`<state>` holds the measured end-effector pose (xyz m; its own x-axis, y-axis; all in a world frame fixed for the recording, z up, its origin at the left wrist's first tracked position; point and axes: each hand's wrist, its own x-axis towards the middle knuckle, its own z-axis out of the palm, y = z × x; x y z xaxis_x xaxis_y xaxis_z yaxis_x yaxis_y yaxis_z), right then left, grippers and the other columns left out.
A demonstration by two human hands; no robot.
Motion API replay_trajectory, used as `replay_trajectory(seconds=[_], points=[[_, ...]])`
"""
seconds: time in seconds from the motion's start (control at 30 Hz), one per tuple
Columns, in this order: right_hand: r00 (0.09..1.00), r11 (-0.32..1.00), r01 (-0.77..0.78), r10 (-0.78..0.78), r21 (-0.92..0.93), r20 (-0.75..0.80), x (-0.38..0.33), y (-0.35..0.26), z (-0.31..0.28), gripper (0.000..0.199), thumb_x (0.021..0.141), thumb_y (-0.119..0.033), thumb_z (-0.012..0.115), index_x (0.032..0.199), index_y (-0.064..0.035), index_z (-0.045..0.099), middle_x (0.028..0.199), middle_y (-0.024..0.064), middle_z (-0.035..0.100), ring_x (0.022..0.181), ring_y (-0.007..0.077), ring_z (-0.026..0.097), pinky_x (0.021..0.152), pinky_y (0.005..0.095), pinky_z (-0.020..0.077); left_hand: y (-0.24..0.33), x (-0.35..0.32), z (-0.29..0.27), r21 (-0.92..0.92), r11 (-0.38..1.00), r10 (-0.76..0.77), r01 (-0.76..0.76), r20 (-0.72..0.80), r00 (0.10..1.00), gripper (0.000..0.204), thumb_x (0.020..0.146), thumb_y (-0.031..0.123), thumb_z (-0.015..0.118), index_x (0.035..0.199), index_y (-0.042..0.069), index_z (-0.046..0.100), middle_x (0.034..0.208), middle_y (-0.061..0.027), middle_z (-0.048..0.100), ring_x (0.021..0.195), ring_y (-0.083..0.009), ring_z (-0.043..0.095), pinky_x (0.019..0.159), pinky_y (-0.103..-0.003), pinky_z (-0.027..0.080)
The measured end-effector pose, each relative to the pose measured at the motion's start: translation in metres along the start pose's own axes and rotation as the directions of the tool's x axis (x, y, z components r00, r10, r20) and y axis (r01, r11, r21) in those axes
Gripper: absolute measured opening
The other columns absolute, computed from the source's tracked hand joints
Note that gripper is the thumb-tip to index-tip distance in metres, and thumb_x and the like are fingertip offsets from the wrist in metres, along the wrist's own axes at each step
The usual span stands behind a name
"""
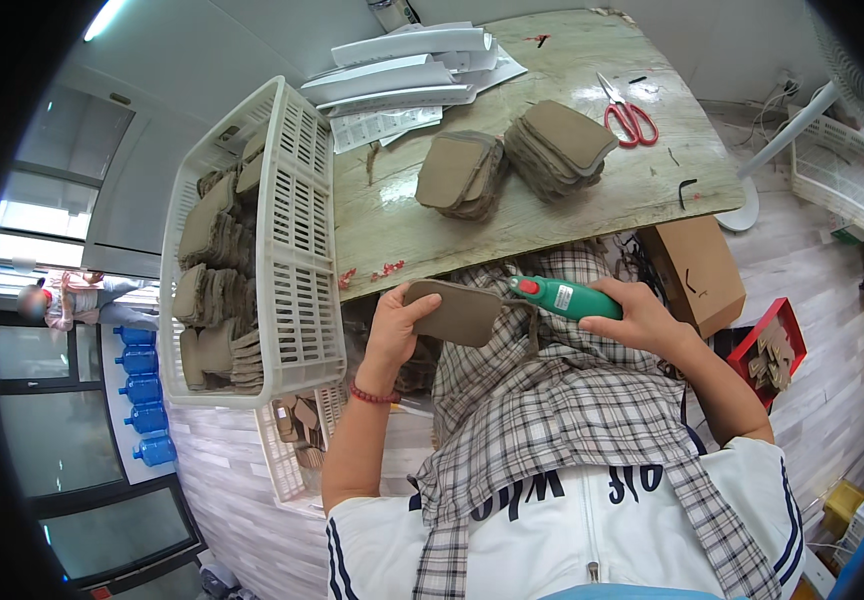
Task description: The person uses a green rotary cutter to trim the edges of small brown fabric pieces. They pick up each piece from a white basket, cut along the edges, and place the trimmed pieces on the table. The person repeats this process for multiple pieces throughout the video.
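Observation:
My left hand [397, 325] is closed on the left end of a flat olive-brown pad [464, 313] with rounded corners, thumb on top. In my right hand [637, 315] is a green handheld tool [577, 299] with a red part at its front and a white label. The tool's front end points at the pad's right edge, where a thin dark strip hangs down; whether they touch I cannot tell. Both hands are over my checked apron [552, 400], just in front of the table. Two stacks of similar pads, a left stack [460, 172] and a right stack [562, 145], lie on the tabletop.
The worn table [382, 230] carries red-handled scissors [630, 122] and paper sheets [407, 75]. At the left stands a white crate [302, 230] of pads, with another crate [287, 470] below. A cardboard box [697, 270] and a red bin [790, 345] stand at the right. Someone [77, 300] is far left.

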<state>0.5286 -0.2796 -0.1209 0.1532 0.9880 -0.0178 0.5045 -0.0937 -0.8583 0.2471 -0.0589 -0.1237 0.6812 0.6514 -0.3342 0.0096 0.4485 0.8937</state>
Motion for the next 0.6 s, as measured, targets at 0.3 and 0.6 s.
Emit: replay_trajectory(seconds=[0.3,0.6], points=[[0.999,0.999,0.044,-0.044,-0.003,-0.003,-0.001,-0.011,0.0,0.045,0.079,-0.032,0.075,0.107,0.001,0.062,0.08,0.0157,0.066,0.07,0.0272,0.067,0.065,0.0355,0.0524,0.005,-0.002,-0.005,-0.037,0.992,0.116,-0.118,-0.06,0.991,0.018,0.087,-0.003,0.062,0.105,-0.004,0.064,0.097,-0.0107,0.07,0.085,-0.0171,0.067,0.079,-0.03,0.055],[0.999,0.999,0.037,-0.038,0.027,0.025,0.001,-0.014,0.003,0.045,0.08,-0.034,0.074,0.106,0.0012,0.061,0.076,0.0142,0.066,0.067,0.0255,0.067,0.063,0.0349,0.0525,0.004,-0.002,-0.003,0.044,0.991,0.13,-0.128,-0.043,0.991,0.019,0.086,-0.003,0.063,0.105,-0.004,0.064,0.097,-0.0103,0.07,0.085,-0.0165,0.067,0.079,-0.029,0.054]])
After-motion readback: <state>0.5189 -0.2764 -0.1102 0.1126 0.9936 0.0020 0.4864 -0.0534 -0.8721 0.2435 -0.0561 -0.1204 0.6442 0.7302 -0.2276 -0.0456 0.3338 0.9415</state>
